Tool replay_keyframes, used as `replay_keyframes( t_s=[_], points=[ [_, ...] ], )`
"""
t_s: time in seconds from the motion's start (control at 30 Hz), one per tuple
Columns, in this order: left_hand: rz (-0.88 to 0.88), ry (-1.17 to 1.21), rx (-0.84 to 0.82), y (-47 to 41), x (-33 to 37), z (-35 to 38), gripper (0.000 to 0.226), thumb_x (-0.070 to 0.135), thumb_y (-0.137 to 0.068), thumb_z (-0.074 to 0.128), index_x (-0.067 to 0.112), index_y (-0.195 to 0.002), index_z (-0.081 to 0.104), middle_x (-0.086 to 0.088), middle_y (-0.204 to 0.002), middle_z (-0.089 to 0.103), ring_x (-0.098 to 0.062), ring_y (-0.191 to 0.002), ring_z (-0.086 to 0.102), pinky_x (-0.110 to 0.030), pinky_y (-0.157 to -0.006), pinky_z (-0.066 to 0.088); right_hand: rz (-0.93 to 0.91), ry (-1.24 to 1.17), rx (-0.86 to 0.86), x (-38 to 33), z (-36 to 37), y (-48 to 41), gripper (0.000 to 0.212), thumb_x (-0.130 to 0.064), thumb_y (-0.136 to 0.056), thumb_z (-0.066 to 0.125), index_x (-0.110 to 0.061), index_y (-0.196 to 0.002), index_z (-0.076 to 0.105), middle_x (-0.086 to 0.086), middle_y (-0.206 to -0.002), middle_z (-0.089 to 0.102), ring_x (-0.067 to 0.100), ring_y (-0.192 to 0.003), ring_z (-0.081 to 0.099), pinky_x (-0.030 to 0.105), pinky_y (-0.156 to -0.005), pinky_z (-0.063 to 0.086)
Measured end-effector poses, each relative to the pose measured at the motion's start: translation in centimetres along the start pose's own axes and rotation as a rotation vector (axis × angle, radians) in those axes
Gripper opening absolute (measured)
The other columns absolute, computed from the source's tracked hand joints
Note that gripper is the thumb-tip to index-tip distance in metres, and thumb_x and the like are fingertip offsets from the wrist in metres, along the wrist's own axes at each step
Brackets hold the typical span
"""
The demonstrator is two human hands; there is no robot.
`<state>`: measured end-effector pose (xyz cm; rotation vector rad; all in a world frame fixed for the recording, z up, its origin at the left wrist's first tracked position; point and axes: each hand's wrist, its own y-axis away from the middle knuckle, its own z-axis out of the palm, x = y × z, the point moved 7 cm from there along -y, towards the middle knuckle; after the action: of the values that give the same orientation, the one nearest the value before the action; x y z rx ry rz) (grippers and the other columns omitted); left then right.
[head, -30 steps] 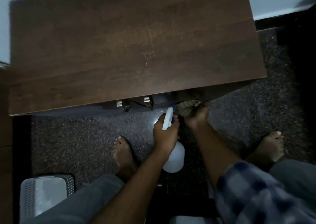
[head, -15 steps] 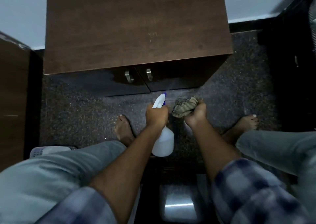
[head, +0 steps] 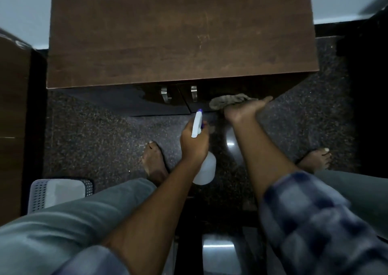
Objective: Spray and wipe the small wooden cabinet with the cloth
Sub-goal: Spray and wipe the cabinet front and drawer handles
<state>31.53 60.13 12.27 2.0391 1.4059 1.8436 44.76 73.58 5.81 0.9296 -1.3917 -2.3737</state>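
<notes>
The small dark wooden cabinet [head: 180, 33] stands against the wall, seen from above, with two metal door handles [head: 165, 95] on its front. My left hand [head: 194, 142] grips a white spray bottle [head: 204, 171] whose nozzle points at the cabinet doors. My right hand [head: 243, 109] presses a crumpled grey-brown cloth [head: 227, 102] flat against the right door, just right of the handles. The left door looks wet and glossy.
The floor [head: 94, 138] is dark speckled stone. My bare feet [head: 154, 163] stand below the cabinet. A white perforated basket [head: 58, 193] sits at the lower left. A brown wooden panel [head: 12, 117] runs along the left edge.
My right hand has moved forward and now holds the cloth against the right door. The left hand with the bottle has stayed roughly in place. The view has closed in on the cabinet.
</notes>
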Motion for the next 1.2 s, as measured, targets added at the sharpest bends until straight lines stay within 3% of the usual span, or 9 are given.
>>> replay_keyframes(
  t_s=[0.07, 0.2, 0.33, 0.43, 0.53, 0.63, 0.8, 1.07, 1.2],
  points=[
    [-0.005, 0.008, 0.019, -0.9, -0.8, -0.3, 0.020, 0.013, -0.096, 0.066, 0.031, -0.090, 0.070, -0.009, -0.082, 0.068, -0.026, -0.074, 0.067, -0.048, -0.071, 0.061, 0.084, -0.027, 0.020, 3.2, 0.6, -2.9, 0.104, -0.094, -0.073, 0.032, -0.026, -0.150, 0.045, 0.017, -0.153, 0.044, 0.042, -0.138, 0.043, 0.065, -0.114, 0.023],
    [-0.016, 0.018, 0.081, -2.7, -2.3, -1.3, 0.033, 0.016, -0.090, 0.063, 0.047, -0.086, 0.070, -0.015, -0.084, 0.070, -0.025, -0.073, 0.064, -0.045, -0.068, 0.057, 0.231, -0.077, -0.102, 8.1, 3.4, 2.5, 0.094, -0.083, -0.089, 0.019, -0.019, -0.156, 0.031, 0.015, -0.158, 0.035, 0.039, -0.145, 0.032, 0.058, -0.118, 0.017],
    [0.015, -0.023, 0.136, -4.4, -3.4, -2.6, 0.016, 0.006, -0.096, 0.063, 0.019, -0.087, 0.068, -0.007, -0.074, 0.062, -0.020, -0.067, 0.062, -0.039, -0.066, 0.053, 0.128, -0.148, -0.165, 5.5, 3.4, 2.1, 0.091, -0.082, -0.089, 0.022, -0.023, -0.159, 0.027, 0.017, -0.159, 0.033, 0.038, -0.144, 0.033, 0.056, -0.117, 0.017],
    [0.089, -0.014, 0.087, -4.6, -2.3, -2.3, 0.039, 0.003, -0.099, 0.063, 0.038, -0.083, 0.060, 0.006, -0.075, 0.061, 0.003, -0.063, 0.059, -0.021, -0.066, 0.050, 0.071, -0.089, 0.004, 4.0, 3.0, 0.1, 0.072, -0.064, -0.102, 0.025, -0.021, -0.160, 0.020, 0.015, -0.163, 0.025, 0.034, -0.144, 0.031, 0.024, -0.115, 0.002],
    [0.087, -0.035, 0.125, -4.7, -2.3, -2.0, 0.041, 0.003, -0.098, 0.063, 0.037, -0.077, 0.057, -0.001, -0.074, 0.062, -0.003, -0.064, 0.057, -0.032, -0.067, 0.050, 0.209, -0.203, -0.191, 6.7, 5.4, 1.9, 0.092, -0.083, -0.090, 0.018, -0.023, -0.159, 0.026, 0.015, -0.164, 0.024, 0.037, -0.148, 0.026, 0.054, -0.119, 0.015],
    [0.076, -0.018, 0.094, -4.0, -2.2, -1.3, 0.030, 0.002, -0.094, 0.062, 0.030, -0.084, 0.065, -0.019, -0.082, 0.068, -0.019, -0.071, 0.061, -0.042, -0.068, 0.055, 0.276, -0.264, -0.270, 6.9, 5.6, 4.3, 0.093, -0.081, -0.090, 0.020, -0.019, -0.159, 0.022, 0.016, -0.162, 0.025, 0.038, -0.150, 0.023, 0.054, -0.120, 0.015],
    [0.093, 0.020, 0.065, -2.9, -2.1, -1.2, 0.031, -0.003, -0.092, 0.061, 0.026, -0.086, 0.070, -0.007, -0.079, 0.069, -0.004, -0.065, 0.060, -0.023, -0.064, 0.050, 0.247, -0.229, -0.081, 7.0, 4.1, 0.8, 0.098, -0.086, -0.086, 0.022, -0.025, -0.162, 0.013, 0.012, -0.167, 0.012, 0.037, -0.152, 0.015, 0.058, -0.120, 0.008],
    [0.067, 0.002, 0.117, -4.3, -2.9, -2.2, 0.037, -0.003, -0.094, 0.062, 0.033, -0.088, 0.067, 0.000, -0.077, 0.065, -0.014, -0.066, 0.059, -0.031, -0.063, 0.050, 0.156, -0.104, -0.135, 5.8, 1.5, 1.0, 0.095, -0.084, -0.088, 0.025, -0.009, -0.141, 0.050, 0.019, -0.123, 0.063, 0.033, -0.117, 0.058, 0.049, -0.103, 0.047],
    [0.101, -0.026, 0.136, -5.0, -3.6, -2.1, 0.039, -0.003, -0.094, 0.063, 0.035, -0.089, 0.064, 0.002, -0.079, 0.066, -0.005, -0.067, 0.062, -0.022, -0.065, 0.052, 0.221, -0.144, -0.140, 8.6, 3.1, -0.4, 0.102, -0.088, -0.083, 0.023, -0.017, -0.155, 0.036, 0.020, -0.154, 0.040, 0.041, -0.141, 0.037, 0.060, -0.119, 0.019]
  ],
)
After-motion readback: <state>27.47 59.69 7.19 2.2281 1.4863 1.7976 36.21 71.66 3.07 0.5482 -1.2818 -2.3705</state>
